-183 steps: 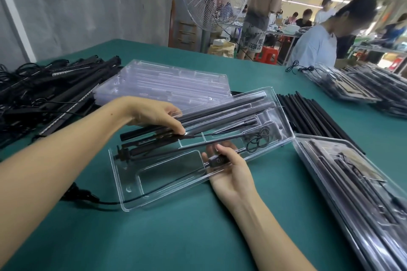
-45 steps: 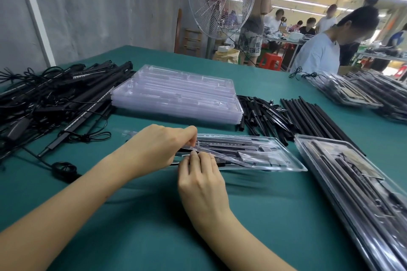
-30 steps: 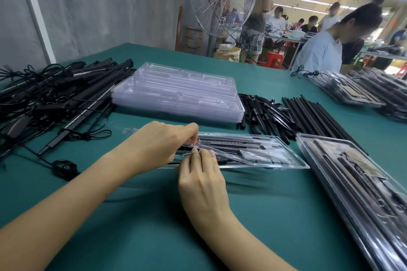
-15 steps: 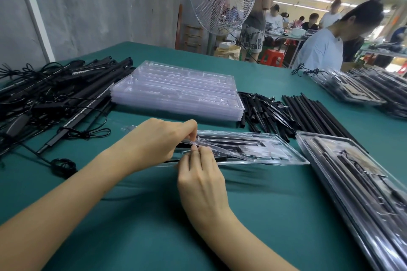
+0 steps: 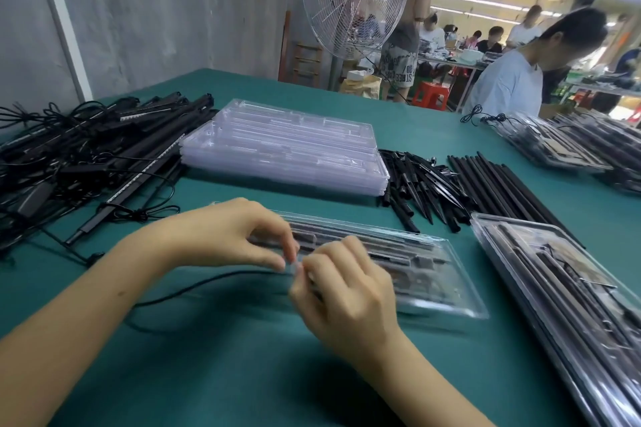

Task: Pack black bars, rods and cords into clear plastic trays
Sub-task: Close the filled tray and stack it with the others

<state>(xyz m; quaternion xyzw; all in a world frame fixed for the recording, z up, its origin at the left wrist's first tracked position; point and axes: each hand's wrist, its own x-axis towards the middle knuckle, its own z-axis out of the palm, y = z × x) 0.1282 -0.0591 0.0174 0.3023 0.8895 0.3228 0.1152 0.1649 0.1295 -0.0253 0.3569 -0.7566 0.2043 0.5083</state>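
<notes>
Tray [image 5: 433,274] is extending lengthwise rightward.
Left hand [image 5: 229,236] is pinching its near rim; right hand [image 5: 347,298] alongside, hold unclear.

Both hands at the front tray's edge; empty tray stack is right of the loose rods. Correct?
No: head view shows the empty tray stack left of the loose rods. The left hand and right hand do pinch the front tray edge.
</notes>
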